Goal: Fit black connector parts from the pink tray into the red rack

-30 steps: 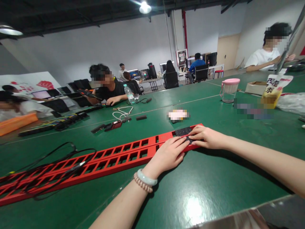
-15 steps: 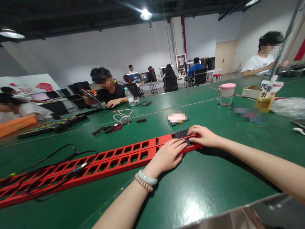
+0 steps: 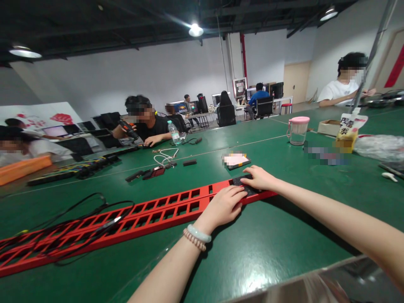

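Note:
A long red frame point(image 3: 151, 219) with two rows of rectangular openings lies across the green table. Black panels point(image 3: 252, 191) fill its right end. My left hand point(image 3: 222, 206), with two bracelets at the wrist, lies palm down over the frame, its fingers stretched onto the panels. My right hand point(image 3: 257, 177) rests at the far side of the panels with its fingers bent, and whether it pinches anything is hidden. Black cables point(image 3: 91, 210) lie loosely over the frame's left part.
Beyond the frame lie a pink-and-black item point(image 3: 236, 160), small black parts point(image 3: 190, 163) and a white cable point(image 3: 166, 158). A pink-lidded cup point(image 3: 298, 131) and a pouch point(image 3: 349, 132) stand right. Across the table a person point(image 3: 147, 122) holds a power tool point(image 3: 128, 129).
My right hand has moved left along the panels, and the thin red strip seen between my hands no longer shows. My left hand stays over the frame. The view has shifted slightly.

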`<action>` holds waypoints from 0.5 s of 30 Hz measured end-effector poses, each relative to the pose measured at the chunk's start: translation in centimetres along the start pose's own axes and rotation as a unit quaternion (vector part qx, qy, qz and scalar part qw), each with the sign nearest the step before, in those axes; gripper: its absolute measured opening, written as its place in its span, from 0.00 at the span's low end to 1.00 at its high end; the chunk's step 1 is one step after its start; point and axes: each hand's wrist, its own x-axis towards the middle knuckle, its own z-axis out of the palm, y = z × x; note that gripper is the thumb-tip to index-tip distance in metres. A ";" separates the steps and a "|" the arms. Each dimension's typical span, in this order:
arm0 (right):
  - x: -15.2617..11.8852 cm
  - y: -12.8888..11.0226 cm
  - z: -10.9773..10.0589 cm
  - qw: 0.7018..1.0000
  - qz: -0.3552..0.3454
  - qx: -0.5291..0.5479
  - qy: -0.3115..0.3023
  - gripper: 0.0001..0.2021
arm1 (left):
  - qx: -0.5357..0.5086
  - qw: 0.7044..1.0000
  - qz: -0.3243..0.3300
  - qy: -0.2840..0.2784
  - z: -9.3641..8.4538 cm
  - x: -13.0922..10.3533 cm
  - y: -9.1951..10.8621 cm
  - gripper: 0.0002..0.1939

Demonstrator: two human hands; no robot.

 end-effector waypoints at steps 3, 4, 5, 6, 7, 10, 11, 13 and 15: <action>0.9 -0.4 0.0 0.999 0.018 -0.021 -0.022 0.26 | 0.016 0.999 -0.031 0.014 -0.3 0.0 -0.1 0.16; 1.1 -0.5 0.1 0.999 0.022 -0.027 -0.025 0.26 | 0.027 0.998 -0.050 0.020 -0.4 -0.1 -0.3 0.17; 1.3 -0.5 0.2 0.999 0.025 -0.033 -0.025 0.26 | 0.039 0.996 -0.071 0.025 -0.5 -0.1 -0.4 0.18; 1.3 -0.5 0.3 0.999 0.028 -0.039 -0.023 0.26 | 0.051 0.994 -0.092 0.029 -0.5 -0.2 -0.6 0.19; 1.3 -0.5 0.4 0.998 0.031 -0.045 -0.019 0.26 | 0.060 0.992 -0.110 0.029 -0.5 -0.2 -0.8 0.20; 1.0 -0.2 0.5 0.998 0.031 -0.055 -0.010 0.25 | 0.066 0.989 -0.130 0.018 -0.2 -0.3 -1.3 0.22; 0.9 -0.1 0.5 0.998 0.028 -0.055 -0.009 0.25 | 0.065 0.989 -0.129 0.015 -0.1 -0.3 -1.3 0.22; 0.7 0.1 0.4 0.998 0.020 -0.054 -0.010 0.24 | 0.063 0.990 -0.124 0.011 0.0 -0.3 -1.3 0.23; 0.7 0.2 0.3 0.998 0.012 -0.052 -0.017 0.23 | 0.061 0.991 -0.121 0.008 0.1 -0.3 -1.3 0.23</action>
